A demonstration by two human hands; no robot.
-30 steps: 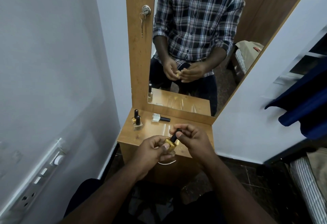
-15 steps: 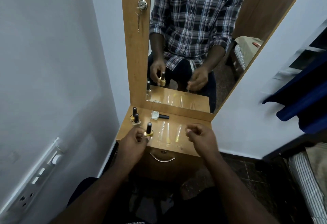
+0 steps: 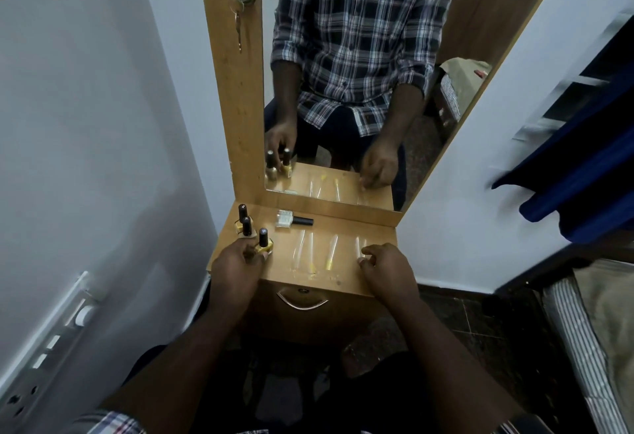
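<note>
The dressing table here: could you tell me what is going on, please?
A person's left hand holds a yellow nail polish bottle upright on the dressing table, beside two other bottles. The right hand rests curled at the clear strips. A clear bottle lies on its side behind them.

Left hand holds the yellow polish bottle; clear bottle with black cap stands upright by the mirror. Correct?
One error: the clear bottle lies on its side by the mirror, not upright, as the head view shows. The left hand does hold the yellow polish bottle.
</note>
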